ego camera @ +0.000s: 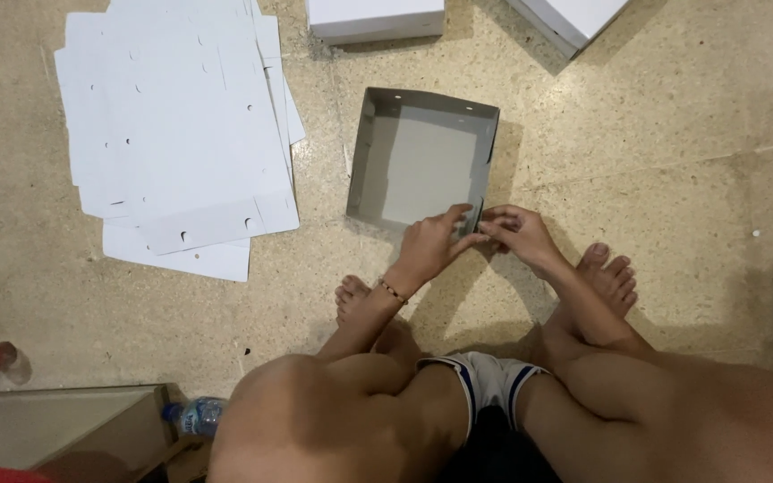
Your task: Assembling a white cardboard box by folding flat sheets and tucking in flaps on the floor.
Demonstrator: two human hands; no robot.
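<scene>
From the head camera, a half-folded grey cardboard box tray (420, 165) lies open on the floor just beyond the person's bare feet. Both hands meet at its near right corner. The left hand (431, 246) lies over the near wall with its fingers pressed to the card, and the right hand (516, 231) pinches the corner flap between fingertips and thumb, so each hand is closed on the card, not spread. The tray looks light and thin: stiff enough to stand along its folded walls, likely to buckle or crease if squeezed mid-panel, and dry, not slippery. The creased corners and the top edges of the walls look like the soundest places to hold it.

To the far left lies a stack of flat white die-cut box blanks (176, 125), well apart from the tray. Two finished white boxes (375, 18) sit at the far edge. Near left are a brown carton (55, 429) and a plastic water bottle (191, 415). The speckled tan terrazzo floor (673, 179) is hard, level and dimly lit
</scene>
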